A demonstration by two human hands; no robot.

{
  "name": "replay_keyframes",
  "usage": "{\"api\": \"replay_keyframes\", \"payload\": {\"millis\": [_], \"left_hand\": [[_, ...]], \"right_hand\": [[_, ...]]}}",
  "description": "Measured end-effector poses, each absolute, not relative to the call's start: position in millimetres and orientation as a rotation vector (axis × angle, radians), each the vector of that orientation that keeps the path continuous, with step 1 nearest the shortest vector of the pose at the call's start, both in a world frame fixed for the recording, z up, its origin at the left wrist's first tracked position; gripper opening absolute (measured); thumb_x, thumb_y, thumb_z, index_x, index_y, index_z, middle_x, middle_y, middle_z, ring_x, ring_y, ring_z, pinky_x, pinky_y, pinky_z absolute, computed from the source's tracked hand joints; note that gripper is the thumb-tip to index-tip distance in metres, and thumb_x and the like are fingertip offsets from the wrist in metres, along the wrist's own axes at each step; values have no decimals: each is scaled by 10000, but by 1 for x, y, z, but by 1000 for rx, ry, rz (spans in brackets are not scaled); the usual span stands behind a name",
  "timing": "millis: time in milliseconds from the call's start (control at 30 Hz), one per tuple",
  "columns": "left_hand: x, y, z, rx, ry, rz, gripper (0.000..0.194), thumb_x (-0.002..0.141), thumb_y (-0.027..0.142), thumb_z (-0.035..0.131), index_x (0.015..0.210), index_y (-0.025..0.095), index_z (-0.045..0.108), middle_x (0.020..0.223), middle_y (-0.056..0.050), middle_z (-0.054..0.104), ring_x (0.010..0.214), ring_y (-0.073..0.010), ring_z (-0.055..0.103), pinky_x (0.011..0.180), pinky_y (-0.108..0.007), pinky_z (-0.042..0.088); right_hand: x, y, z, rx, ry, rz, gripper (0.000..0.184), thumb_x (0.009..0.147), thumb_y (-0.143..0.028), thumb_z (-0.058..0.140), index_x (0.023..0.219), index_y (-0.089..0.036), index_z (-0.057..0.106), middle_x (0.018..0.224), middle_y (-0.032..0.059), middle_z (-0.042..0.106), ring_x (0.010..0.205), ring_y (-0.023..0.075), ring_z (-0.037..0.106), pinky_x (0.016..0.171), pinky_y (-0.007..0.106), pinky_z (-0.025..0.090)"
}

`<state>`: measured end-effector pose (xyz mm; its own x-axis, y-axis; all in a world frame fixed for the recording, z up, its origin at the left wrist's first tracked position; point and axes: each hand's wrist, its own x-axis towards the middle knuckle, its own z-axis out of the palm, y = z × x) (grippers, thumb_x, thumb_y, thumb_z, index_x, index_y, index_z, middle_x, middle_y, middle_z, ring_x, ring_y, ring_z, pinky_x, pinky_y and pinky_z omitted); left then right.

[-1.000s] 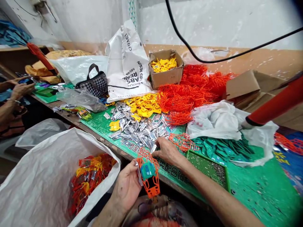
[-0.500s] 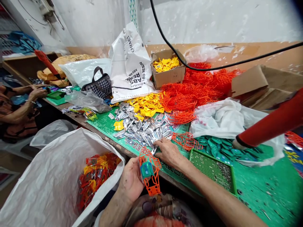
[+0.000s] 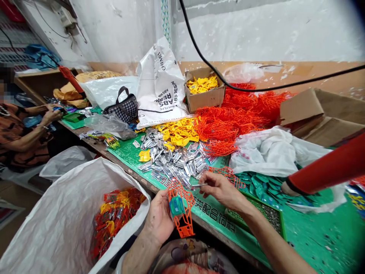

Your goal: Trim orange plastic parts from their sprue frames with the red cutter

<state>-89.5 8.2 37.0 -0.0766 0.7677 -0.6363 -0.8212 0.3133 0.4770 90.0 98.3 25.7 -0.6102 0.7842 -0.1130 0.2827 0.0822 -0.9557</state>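
My left hand is closed on an orange plastic frame, held just off the table's front edge. A green part sits inside the frame. Above the table, my right hand pinches a small silvery piece between thumb and fingers. Just beyond it spreads a heap of silvery pieces, with yellow parts behind them. Another orange frame lies partly hidden behind my right hand.
A white sack holding orange and yellow pieces stands at left. On the table are piled orange frames, a green tray of small metal bits and green parts. A red tool juts in from the right. Someone sits far left.
My right hand has drawn back from the silvery heap, moving right with a silvery piece in its fingers. My left hand still holds the orange frame. The view has tilted slightly.
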Motion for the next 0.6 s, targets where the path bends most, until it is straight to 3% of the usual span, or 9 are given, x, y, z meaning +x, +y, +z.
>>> {"api": "replay_keyframes", "payload": {"millis": [133, 267, 600], "left_hand": [[-78, 18, 37, 3, 970, 1292, 222, 892, 205, 493, 789, 133, 677, 684, -54, 740, 559, -187, 675, 592, -312, 555], [-65, 26, 31, 46, 951, 1256, 250, 887, 206, 495, 785, 117, 705, 701, -65, 759, 577, -187, 681, 607, -299, 551], [-37, 43, 34, 42, 1017, 1194, 159, 811, 189, 570, 726, 124, 688, 627, -38, 731, 482, -160, 631, 540, -280, 525]], "right_hand": [[116, 88, 47, -928, -1726, 1803, 181, 745, -254, 643, 890, -184, 562, 674, -72, 537, 517, 74, 498, 495, 223, 477], [121, 81, 52, -869, -1412, 2115, 447, 595, -149, 744, 984, -188, 526, 683, -86, 614, 472, 51, 491, 382, 146, 418], [118, 86, 31, -926, -1170, 2026, 506, 492, -162, 838, 871, -205, 505, 625, -105, 590, 461, 67, 509, 391, 186, 456]]}}
